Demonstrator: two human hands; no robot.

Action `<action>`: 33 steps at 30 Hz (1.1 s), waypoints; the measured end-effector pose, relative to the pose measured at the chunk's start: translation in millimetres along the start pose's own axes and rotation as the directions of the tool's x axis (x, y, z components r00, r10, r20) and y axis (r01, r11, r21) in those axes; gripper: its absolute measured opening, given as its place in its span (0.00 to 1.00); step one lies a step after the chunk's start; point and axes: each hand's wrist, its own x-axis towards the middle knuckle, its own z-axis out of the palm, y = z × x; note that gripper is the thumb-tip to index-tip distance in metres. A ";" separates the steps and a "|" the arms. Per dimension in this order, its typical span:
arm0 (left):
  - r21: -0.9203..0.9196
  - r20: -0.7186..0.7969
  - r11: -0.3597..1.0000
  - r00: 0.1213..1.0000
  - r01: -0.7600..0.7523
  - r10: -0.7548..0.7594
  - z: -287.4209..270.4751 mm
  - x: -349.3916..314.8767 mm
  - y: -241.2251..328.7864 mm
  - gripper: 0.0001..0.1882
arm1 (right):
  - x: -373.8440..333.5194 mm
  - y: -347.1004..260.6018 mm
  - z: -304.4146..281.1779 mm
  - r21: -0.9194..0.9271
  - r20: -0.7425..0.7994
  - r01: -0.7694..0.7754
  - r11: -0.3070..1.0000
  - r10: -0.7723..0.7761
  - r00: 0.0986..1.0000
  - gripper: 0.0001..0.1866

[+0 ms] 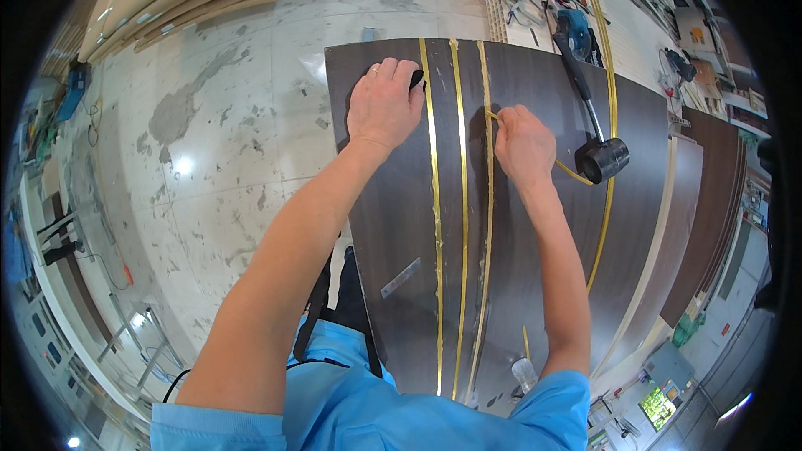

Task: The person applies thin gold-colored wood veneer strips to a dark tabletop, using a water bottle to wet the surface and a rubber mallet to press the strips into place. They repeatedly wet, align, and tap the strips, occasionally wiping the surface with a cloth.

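A dark wood-grain panel [535, 250] lies below both hands. Two shiny gold strips [435, 200] run lengthwise along it, beside a paler tan groove [488, 200]. My left hand [383, 104] rests near the panel's far left, fingers closed around a small black object [416, 78] whose kind I cannot make out. Between thumb and fingers, my right hand [526, 146] pinches the end of a thin gold trim strip [575, 174] at the groove. That strip trails past the hand toward a black rubber mallet [603, 159] lying on the panel.
More long gold strips [612, 92] lie along the panel's right side. A small clear ruler-like piece [401, 278] and a clear container [525, 374] sit nearer me. Pliers [522, 8] and a blue power tool [574, 33] lie beyond the far edge. Stacked boards [706, 200] stand at right.
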 end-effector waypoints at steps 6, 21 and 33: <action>0.010 0.009 1.000 1.000 -0.017 0.017 1.7 -0.8 -2.6 0.11 | -34.0 0.7 0.5 0.013 0.000 0.002 1.000 -0.002 1.000 0.02; 0.041 -0.021 0.999 0.999 -0.024 0.025 3.8 -2.4 -1.0 0.12 | -119.7 1.3 -1.5 0.048 0.020 0.007 0.999 -0.008 1.000 0.07; 0.047 -0.025 0.999 0.999 -0.024 0.025 1.8 -1.1 2.1 0.11 | -76.8 8.3 -9.1 0.093 -0.107 -0.045 0.995 0.055 0.993 0.02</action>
